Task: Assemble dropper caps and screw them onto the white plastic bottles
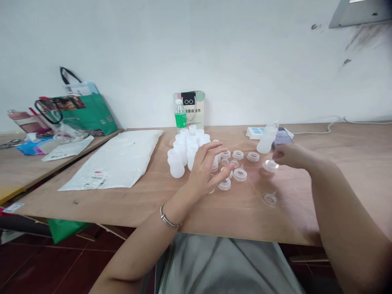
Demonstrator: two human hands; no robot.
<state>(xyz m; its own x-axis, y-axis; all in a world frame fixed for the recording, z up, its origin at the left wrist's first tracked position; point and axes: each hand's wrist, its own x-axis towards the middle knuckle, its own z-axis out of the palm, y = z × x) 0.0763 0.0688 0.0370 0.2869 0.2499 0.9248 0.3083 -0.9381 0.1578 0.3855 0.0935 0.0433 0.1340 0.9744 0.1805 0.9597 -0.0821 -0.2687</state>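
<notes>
My left hand (203,167) reaches over the table with its fingers spread, close to several translucent screw rings (240,174). Beside it, to the left, stands a group of frosted white bottles (177,165). The fingers of my right hand (289,155) are pinched together at a clear dome-shaped cap (270,165), which looks tilted just off the table. Behind that cap is a frosted baby bottle (266,141) with a clear top. A clear silicone nipple (270,199) lies by itself nearer the table's front edge. More nipples sit among the rings, partly hidden by my left hand.
A white mailing bag (119,159) lies flat at left. Against the wall stand a drink bottle (180,118) and a paper bag (199,110). A phone (282,136) and a white box (255,132) are behind the right hand. A green bag (88,114) rests on the side table.
</notes>
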